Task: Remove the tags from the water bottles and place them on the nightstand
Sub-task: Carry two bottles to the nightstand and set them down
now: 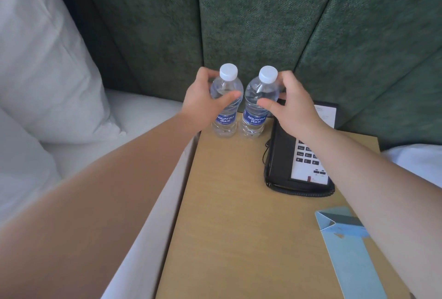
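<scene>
Water bottles stood upright side by side at the far-left corner of the bench [229, 215], nearly touching, both w/ white caps and blue AQUAFINA labels; left bottle [226, 104] was gripped by the left hand [203, 101], fingers curled round its shoulder behind and thumb across the front just above the label; right bottle [257, 107] was gripped the same way by the right hand [290, 104], thumb pressed on the front near the shoulder, fingers wrapped over the far side below the cap; so each grip was closed on its own bottle, not open; whether the bases rested fully on the wood or sat slightly lifted couldn't be told. No tags could be made out on the necks. Black desk phone [287, 162] w/ white keypad lay just right of the bottles, partly under the right forearm, coiled cord along its near edge; a dark-framed card [327, 113] stood behind it against the green padded headboard [251, 23]; light-blue folded card sleeve [346, 251] lay near the bench's front-right, well apart from the bottles. White pillow [43, 59] and bed sheet [134, 112] sat left of the bench.
</scene>
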Action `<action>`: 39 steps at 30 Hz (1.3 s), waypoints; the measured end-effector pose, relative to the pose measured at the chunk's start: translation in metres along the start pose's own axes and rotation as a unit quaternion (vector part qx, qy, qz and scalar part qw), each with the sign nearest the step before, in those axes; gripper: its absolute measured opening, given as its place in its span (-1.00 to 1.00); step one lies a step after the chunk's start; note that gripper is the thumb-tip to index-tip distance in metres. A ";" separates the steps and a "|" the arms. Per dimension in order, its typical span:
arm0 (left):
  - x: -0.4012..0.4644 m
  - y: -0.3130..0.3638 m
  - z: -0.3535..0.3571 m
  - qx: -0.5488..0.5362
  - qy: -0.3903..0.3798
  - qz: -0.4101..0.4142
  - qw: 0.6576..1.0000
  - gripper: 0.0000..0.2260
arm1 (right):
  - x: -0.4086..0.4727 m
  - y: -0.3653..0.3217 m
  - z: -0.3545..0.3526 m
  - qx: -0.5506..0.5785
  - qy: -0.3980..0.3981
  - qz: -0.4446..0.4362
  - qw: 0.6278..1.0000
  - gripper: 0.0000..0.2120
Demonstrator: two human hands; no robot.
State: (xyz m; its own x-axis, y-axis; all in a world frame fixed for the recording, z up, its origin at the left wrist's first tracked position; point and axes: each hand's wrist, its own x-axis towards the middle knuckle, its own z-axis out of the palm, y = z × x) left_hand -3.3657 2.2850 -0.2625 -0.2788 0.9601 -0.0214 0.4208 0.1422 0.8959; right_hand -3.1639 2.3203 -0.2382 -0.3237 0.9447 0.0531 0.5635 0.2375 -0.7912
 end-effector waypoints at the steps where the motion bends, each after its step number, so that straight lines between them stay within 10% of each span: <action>1: 0.002 0.000 0.001 -0.006 0.005 -0.005 1.000 -0.53 | 0.002 -0.001 0.001 -0.011 0.012 0.005 1.000 -0.59; 21: 0.017 0.010 0.007 -0.030 0.050 -0.021 0.998 -0.61 | 0.013 -0.014 0.030 -0.048 0.144 0.045 0.987 -0.55; 30: -0.006 0.038 -0.002 0.063 0.037 -0.066 0.995 -0.17 | -0.013 -0.019 0.006 -0.080 0.039 0.026 0.996 -0.22; 39: -0.133 0.094 -0.029 0.221 -0.001 0.008 0.975 -0.33 | -0.116 -0.066 -0.050 -0.195 0.039 0.050 0.979 -0.50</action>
State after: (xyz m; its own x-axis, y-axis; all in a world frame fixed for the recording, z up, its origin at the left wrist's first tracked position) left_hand -3.3142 2.1636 -0.1625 -0.2672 0.9636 -0.0105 0.7562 0.2164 0.6175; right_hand -3.1252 2.2062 -0.1617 -0.2004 0.9786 0.0459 0.8422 0.1960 -0.5023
